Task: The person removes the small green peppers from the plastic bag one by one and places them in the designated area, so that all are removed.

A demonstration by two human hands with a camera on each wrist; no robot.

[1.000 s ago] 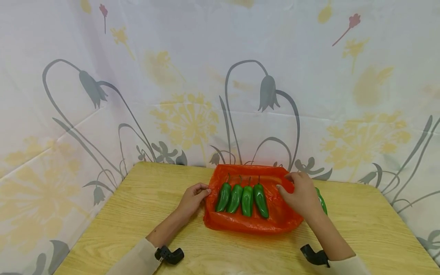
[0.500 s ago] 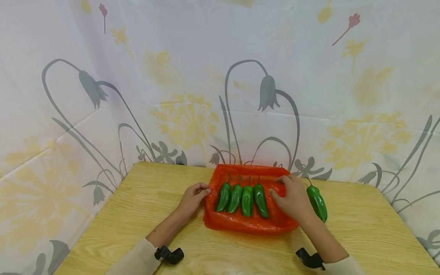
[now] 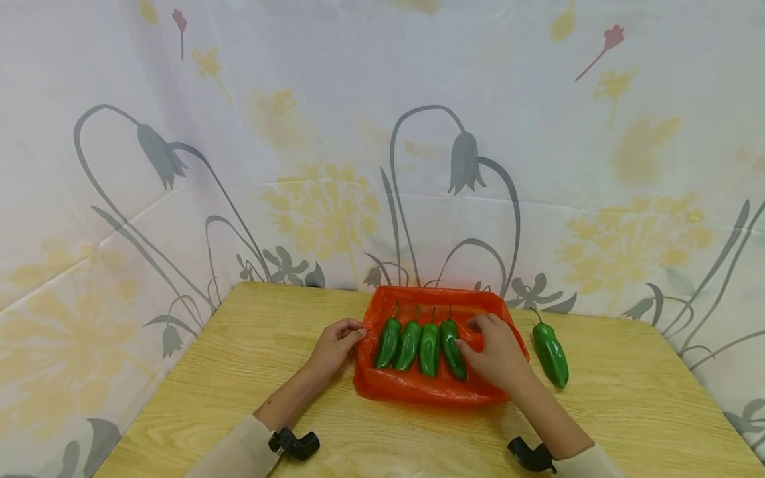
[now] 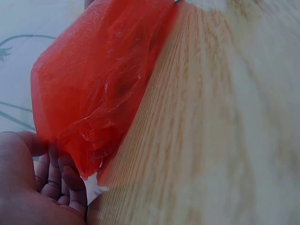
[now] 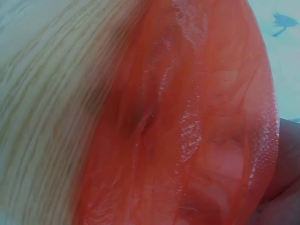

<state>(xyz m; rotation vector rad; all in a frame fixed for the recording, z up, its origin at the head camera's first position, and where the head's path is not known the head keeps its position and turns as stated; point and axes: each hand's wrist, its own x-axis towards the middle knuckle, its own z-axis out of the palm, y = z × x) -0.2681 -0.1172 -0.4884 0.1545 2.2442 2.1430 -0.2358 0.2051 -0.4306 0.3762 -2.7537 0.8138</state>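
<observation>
A red plastic bag (image 3: 427, 388) lies with its mouth spread, its front edge low and its back wall raised. Inside, several green chili peppers (image 3: 409, 345) lie side by side, stems pointing away. My left hand (image 3: 335, 345) pinches the bag's left edge; the left wrist view shows thumb and fingers meeting at the red film (image 4: 89, 93). My right hand (image 3: 497, 355) reaches over the bag's right side, fingers loosely spread, the thumb overlapping the rightmost pepper (image 3: 449, 332) inside. In the right wrist view, the bag's film (image 5: 187, 117) hides most of that hand.
One more green chili pepper (image 3: 550, 355) lies on the wooden table (image 3: 627, 398), just right of the bag. A floral-patterned cloth (image 3: 358, 133) hangs behind the table and along its sides.
My right hand has moved left from the bag's right rim to beside the rightmost inside pepper, uncovering the pepper lying outside. My left hand stays at the bag's left edge.
</observation>
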